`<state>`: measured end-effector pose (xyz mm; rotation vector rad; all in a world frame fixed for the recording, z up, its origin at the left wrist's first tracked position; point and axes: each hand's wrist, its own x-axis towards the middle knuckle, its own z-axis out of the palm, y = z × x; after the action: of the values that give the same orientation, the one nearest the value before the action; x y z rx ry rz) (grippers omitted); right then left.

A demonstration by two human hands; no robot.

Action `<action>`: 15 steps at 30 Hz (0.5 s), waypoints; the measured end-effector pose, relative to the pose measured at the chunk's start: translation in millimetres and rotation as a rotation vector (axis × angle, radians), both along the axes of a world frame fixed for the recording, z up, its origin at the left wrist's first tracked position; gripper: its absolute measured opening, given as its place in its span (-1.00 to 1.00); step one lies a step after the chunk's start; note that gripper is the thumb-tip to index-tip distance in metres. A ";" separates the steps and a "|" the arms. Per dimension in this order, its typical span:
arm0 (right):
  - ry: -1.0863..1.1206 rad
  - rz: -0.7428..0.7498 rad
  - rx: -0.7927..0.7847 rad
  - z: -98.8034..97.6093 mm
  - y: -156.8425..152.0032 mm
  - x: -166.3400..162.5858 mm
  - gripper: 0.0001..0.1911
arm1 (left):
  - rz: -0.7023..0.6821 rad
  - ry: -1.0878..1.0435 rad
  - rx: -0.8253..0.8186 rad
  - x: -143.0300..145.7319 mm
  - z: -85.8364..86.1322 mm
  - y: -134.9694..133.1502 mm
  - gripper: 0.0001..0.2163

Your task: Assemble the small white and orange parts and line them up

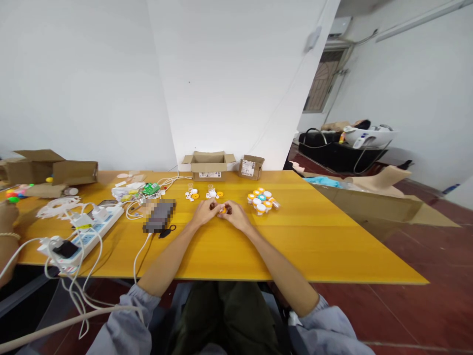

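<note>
My left hand [204,213] and my right hand [237,216] meet over the table's middle, fingers closed. Between their fingertips is a small round orange piece [222,210], mostly covered, so its exact kind is unclear. Just beyond my hands lie two small groups of loose parts: a clear cup [190,187], an orange ring [195,196] and white bits on the left, then another clear cup [211,188], white pieces [211,195] and an orange ring [220,194]. Right of my right hand stands a cluster of small round containers [260,207] with orange, white and teal tops.
Two cardboard boxes, a wider open one [208,172] and a smaller one [251,167], stand against the wall. Leftward are a dark device [161,217] with a cable, a crowded power strip [96,231] and another person's hand [8,217]. The table's front edge [236,280] is near me.
</note>
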<state>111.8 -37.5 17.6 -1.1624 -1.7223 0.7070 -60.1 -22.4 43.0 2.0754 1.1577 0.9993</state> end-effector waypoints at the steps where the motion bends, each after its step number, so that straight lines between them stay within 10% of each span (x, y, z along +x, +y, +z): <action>1: 0.002 0.001 -0.004 0.3 -0.3 -0.3 -0.75 | -0.002 -0.002 -0.002 -0.3 0.1 -0.1 -0.62; 7: 0.042 0.004 -0.050 0.6 1.1 -0.1 -0.74 | -0.177 -0.087 -0.020 1.7 2.5 -1.6 -0.66; 15: 0.017 0.017 -0.015 3.1 -2.4 -1.8 -0.78 | 0.007 0.011 0.043 1.3 0.5 -0.5 -0.62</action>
<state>110.0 -39.9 20.8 -1.1504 -1.7175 0.7386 -58.8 -22.8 43.4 2.1141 1.1593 1.0258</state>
